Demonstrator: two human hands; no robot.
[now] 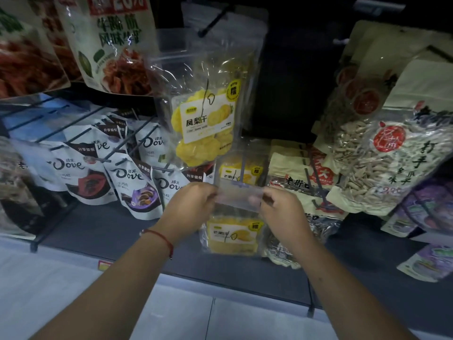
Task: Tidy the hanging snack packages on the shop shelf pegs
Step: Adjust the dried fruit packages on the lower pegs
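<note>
**shelfwatcher:** Clear plastic header is where the person grabs the dried mango pack [232,233]. Left hand [190,209] pinches the left corner of that top strip, right hand [279,212] pinches the right corner, so each grip is clamped on the pack. Makes sense: holding both top corners keeps the bag flat and the hang hole facing the peg.

**pegboard_pete:** Where's the pack, though, on a peg or off?

**shelfwatcher:** Can't tell. It's low in the middle, right in front of another mango pack [241,173] on the same column, below the big pineapple pack [208,123] on the upper peg [215,19]. The hole is blurred behind the fingers.

**pegboard_pete:** And the neighbours?

**shelfwatcher:** Dove bags [127,177] hang in rows to the left, sunflower seed bags [382,163] to the right. My guess is the person lines it up with its own kind so the yellow packs stack in one column.
</note>
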